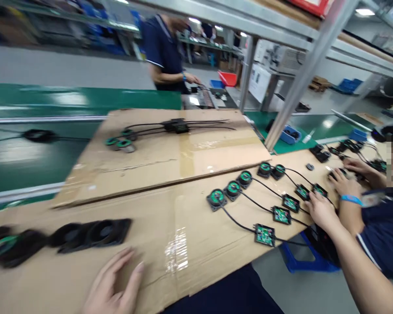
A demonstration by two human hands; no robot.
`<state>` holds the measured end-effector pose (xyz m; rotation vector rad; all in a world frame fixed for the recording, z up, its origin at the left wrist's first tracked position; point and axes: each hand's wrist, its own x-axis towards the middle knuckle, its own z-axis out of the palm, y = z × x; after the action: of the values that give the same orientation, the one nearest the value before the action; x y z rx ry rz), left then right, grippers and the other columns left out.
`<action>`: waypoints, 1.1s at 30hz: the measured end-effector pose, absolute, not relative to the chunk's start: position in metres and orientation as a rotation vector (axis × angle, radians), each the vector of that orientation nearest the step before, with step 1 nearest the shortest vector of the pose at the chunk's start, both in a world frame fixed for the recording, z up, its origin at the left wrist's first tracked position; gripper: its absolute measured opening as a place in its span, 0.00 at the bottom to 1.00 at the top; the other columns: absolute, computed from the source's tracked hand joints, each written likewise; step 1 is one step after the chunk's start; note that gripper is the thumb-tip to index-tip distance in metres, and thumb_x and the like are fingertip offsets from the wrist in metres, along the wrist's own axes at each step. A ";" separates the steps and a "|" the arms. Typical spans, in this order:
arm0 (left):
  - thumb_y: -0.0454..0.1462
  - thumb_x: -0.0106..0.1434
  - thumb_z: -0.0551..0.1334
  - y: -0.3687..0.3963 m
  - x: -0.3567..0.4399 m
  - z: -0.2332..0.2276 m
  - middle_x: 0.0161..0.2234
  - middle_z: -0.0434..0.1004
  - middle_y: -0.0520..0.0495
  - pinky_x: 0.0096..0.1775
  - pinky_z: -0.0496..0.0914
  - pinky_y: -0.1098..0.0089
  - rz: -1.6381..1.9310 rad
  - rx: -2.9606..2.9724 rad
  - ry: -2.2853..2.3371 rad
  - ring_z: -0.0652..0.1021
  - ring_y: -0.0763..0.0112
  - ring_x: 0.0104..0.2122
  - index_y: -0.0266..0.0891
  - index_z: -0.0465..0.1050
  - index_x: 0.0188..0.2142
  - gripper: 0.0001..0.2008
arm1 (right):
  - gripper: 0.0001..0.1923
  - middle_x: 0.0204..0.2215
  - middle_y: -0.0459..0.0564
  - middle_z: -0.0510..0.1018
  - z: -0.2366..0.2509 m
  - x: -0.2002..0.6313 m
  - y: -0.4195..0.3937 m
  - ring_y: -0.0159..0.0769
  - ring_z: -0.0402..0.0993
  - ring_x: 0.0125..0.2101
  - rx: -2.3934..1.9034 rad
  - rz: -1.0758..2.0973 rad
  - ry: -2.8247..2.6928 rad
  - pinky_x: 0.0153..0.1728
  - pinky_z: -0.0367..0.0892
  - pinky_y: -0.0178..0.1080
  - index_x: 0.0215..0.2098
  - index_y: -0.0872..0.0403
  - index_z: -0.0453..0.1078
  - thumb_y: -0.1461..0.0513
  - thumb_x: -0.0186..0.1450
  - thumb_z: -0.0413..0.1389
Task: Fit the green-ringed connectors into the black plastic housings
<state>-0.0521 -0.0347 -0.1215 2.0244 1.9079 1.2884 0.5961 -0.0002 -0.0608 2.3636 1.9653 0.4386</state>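
Left hand (pixel 113 285) lies flat, fingers spread, on the cardboard (pixel 190 244) near black fans (pixel 91 235); right hand out of sight

A bare hand (pixel 113 285) at the bottom edge is cut off at the wrist, so which of the person's hands it is cannot be told; the other is out of frame. On the cardboard-covered counter (pixel 170 244), the row of square black plastic fan housings (pixel 91 235) smears into motion blur, and the dark green-streaked bundle (pixel 6 248) at the left edge is cropped and unreadable. A co-worker's forearm (pixel 363 270) runs off the lower right corner. The standing person in a dark blue shirt (pixel 163 48) is headless at the top edge and blurred.
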 end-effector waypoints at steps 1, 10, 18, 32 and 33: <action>0.45 0.66 0.63 -0.032 -0.052 -0.115 0.51 0.77 0.38 0.55 0.73 0.52 1.314 2.032 1.946 0.78 0.52 0.50 0.40 0.72 0.50 0.16 | 0.25 0.57 0.67 0.73 -0.059 0.587 0.004 0.56 0.72 0.54 2.382 0.541 2.022 0.52 0.71 0.56 0.56 0.62 0.71 0.54 0.73 0.44; 0.39 0.66 0.63 0.015 -0.096 -0.107 0.67 0.58 0.27 0.62 0.61 0.40 1.328 2.078 2.367 0.59 0.40 0.68 0.36 0.66 0.59 0.23 | 0.18 0.55 0.55 0.77 0.000 0.367 0.135 0.47 0.74 0.54 1.736 0.332 3.193 0.55 0.69 0.50 0.52 0.51 0.74 0.52 0.71 0.53; 0.32 0.67 0.60 0.015 -0.097 -0.117 0.66 0.61 0.31 0.62 0.61 0.42 1.267 2.101 2.332 0.59 0.46 0.69 0.38 0.71 0.47 0.09 | 0.18 0.62 0.57 0.69 0.001 0.098 0.317 0.49 0.64 0.61 1.267 0.224 3.043 0.60 0.58 0.50 0.57 0.52 0.73 0.58 0.70 0.54; 0.36 0.64 0.67 0.013 -0.100 -0.114 0.56 0.73 0.35 0.59 0.70 0.50 1.458 1.950 2.074 0.71 0.54 0.60 0.39 0.66 0.54 0.20 | 0.29 0.45 0.69 0.78 -0.031 -0.051 0.398 0.59 0.72 0.48 1.460 0.027 2.830 0.47 0.65 0.50 0.44 0.62 0.74 0.43 0.64 0.55; 0.38 0.64 0.68 0.013 -0.100 -0.117 0.58 0.71 0.34 0.60 0.70 0.49 1.451 1.924 2.060 0.71 0.53 0.61 0.38 0.62 0.59 0.27 | 0.28 0.43 0.68 0.78 -0.029 -0.048 0.393 0.55 0.73 0.45 1.464 -0.021 2.824 0.44 0.66 0.46 0.43 0.61 0.75 0.44 0.64 0.55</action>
<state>-0.1000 0.0131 -0.1166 1.9235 2.0597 1.4511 -0.0483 0.3933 -0.0292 1.4637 2.8236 -0.0211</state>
